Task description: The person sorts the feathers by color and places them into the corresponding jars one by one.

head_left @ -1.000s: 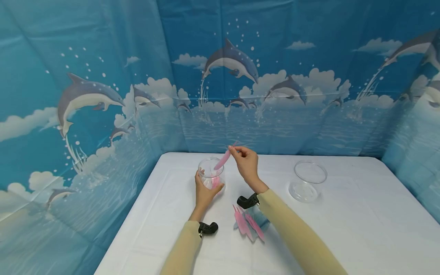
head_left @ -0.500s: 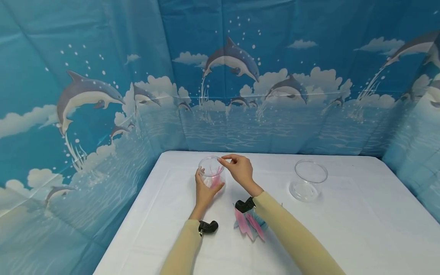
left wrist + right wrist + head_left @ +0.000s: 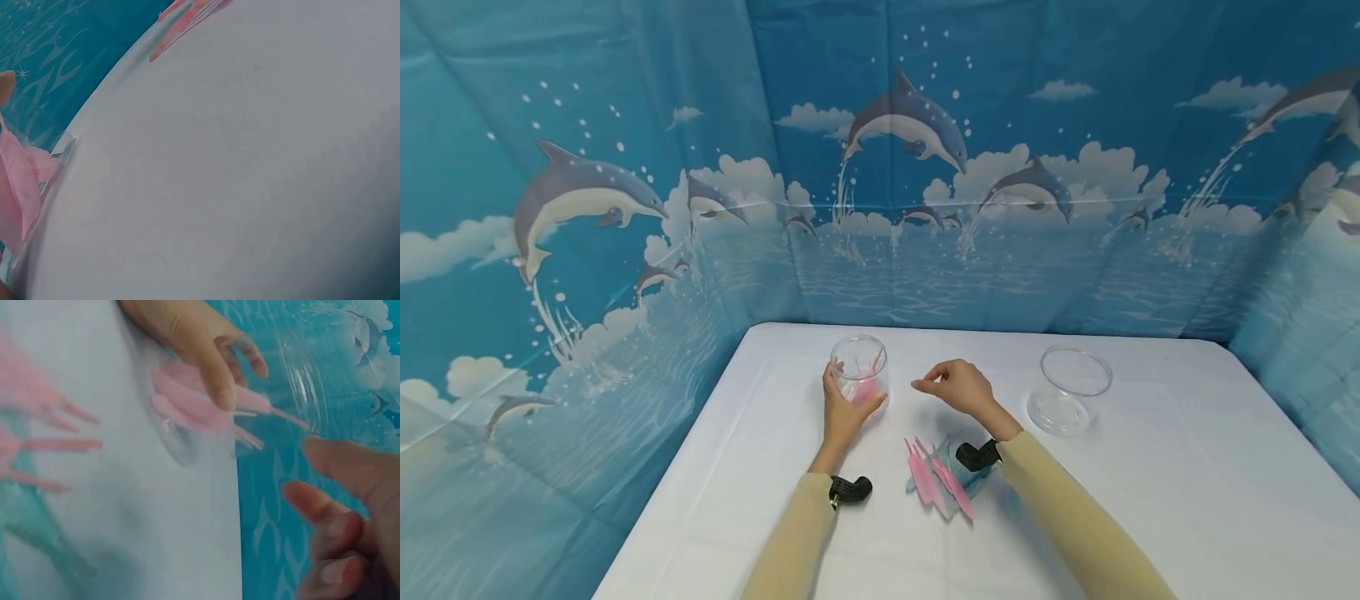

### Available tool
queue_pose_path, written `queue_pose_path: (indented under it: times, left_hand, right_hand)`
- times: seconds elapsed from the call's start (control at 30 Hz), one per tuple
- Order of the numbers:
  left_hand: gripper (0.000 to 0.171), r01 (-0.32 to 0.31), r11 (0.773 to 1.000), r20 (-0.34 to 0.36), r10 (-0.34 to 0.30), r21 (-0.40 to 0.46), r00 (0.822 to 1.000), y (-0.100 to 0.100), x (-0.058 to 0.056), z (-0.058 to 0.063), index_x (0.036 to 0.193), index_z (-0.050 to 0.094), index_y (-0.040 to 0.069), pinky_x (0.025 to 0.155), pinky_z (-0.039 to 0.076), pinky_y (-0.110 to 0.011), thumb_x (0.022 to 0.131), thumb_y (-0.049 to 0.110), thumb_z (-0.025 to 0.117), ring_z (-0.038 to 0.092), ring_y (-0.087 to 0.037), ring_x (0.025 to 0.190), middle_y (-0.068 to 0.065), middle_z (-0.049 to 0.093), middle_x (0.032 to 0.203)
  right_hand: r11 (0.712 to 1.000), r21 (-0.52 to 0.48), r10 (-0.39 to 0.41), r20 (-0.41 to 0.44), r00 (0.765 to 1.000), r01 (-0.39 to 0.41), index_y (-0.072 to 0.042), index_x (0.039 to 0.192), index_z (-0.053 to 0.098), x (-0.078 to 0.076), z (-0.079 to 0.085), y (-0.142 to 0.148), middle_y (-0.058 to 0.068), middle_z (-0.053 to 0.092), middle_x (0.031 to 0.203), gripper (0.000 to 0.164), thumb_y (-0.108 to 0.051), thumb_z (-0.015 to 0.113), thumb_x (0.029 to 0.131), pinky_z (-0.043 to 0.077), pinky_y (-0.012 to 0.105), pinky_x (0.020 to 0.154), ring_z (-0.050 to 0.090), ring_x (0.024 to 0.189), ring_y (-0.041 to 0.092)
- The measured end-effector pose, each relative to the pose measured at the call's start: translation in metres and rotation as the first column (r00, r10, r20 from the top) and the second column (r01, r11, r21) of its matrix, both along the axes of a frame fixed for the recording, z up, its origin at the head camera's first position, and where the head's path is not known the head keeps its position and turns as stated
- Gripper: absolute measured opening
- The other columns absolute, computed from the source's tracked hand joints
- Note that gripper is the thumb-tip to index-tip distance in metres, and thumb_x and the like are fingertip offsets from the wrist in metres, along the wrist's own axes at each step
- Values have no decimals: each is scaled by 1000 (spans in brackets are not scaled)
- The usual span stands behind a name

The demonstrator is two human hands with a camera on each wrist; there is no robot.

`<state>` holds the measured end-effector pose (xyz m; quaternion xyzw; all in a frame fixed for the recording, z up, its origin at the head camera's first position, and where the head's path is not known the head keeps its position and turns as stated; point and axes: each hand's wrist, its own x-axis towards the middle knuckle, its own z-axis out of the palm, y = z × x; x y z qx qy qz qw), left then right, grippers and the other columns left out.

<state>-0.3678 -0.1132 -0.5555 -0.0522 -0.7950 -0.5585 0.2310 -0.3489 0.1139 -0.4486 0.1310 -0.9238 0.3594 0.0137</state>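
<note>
Pink feathers point(image 3: 867, 390): in head view we are finding them standing in a clear jar point(image 3: 848, 384), the left hand point(image 3: 848, 412) gripping it, presumably for steadiness; the right hand point(image 3: 962, 387) is hanging empty at three o'clock. Left wrist: feathers are showing at nine o'clock. Right wrist: thumb and forefinger are standing narrowly apart, four o'clock.

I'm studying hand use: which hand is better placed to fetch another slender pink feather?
Probably the right hand: it looks empty, close to the loose feathers; the left hand grips a clear, round-rimmed jar.

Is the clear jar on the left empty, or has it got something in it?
Not empty: pink feathers are inside the jar, visible through its clear wall, thin ends up.
</note>
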Motion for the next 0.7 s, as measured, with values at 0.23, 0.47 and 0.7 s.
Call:
queue_pose_path:
  times: [0.23,0.47,0.7]
  left_hand:
    - [112,-7,1000,-6,7,2,1000,1,0,0,148,13,18,107,25,-45,67,37,87,27,-28,135,-14,26,148]
    - [112,-12,1000,2,12,6,1000,0,0,1,148,12,17,107,24,-45,67,38,86,27,-30,135,-15,25,148]
    - [111,-3,1000,-5,3,25,1000,2,1,1,148,13,17,107,24,-45,67,36,87,27,-28,135,-14,26,148]
  right_hand:
    - [975,203,46,239,970,-96,-10,68,72,12,-15,13,-3,50,53,35,-43,75,78,28,27,44,37,48,11]
    - [953,263,73,272,960,-147,-13,60,69,25,-27,7,-4,50,49,34,-41,78,74,27,26,42,38,44,10]
    - [950,275,79,235,969,-144,-16,52,59,31,-31,-4,-8,44,47,37,-38,78,74,25,25,42,34,44,8]
